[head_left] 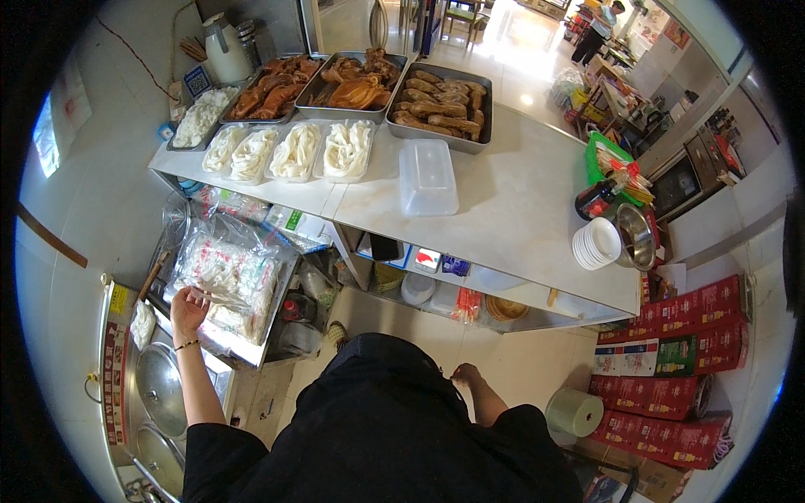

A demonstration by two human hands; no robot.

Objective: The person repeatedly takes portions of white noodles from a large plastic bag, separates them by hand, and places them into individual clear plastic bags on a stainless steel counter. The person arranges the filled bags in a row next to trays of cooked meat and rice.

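Note:
My left hand (188, 310) reaches out over the left side, its fingers on the edge of a clear plastic bag (233, 258) of white noodles that lies on a metal tray (274, 327). My right hand (465, 373) hangs low beside my body; its fingers look curled, and whether it holds anything cannot be made out. On the counter (516, 207) stand several clear boxes of white noodles (294, 151) in a row. To their right lies an upturned translucent plastic container (429, 179). Behind them are metal trays of braised meat (360, 88) and brown sausage-like pieces (440, 104).
Stacked white bowls (595, 244), a steel bowl (635, 236), a dark bottle (594, 200) and a green basket (607, 163) stand at the counter's right end. Metal pot lids (160, 390) are at lower left. Red cartons (666, 383) line the right wall. A person (597, 31) stands far off.

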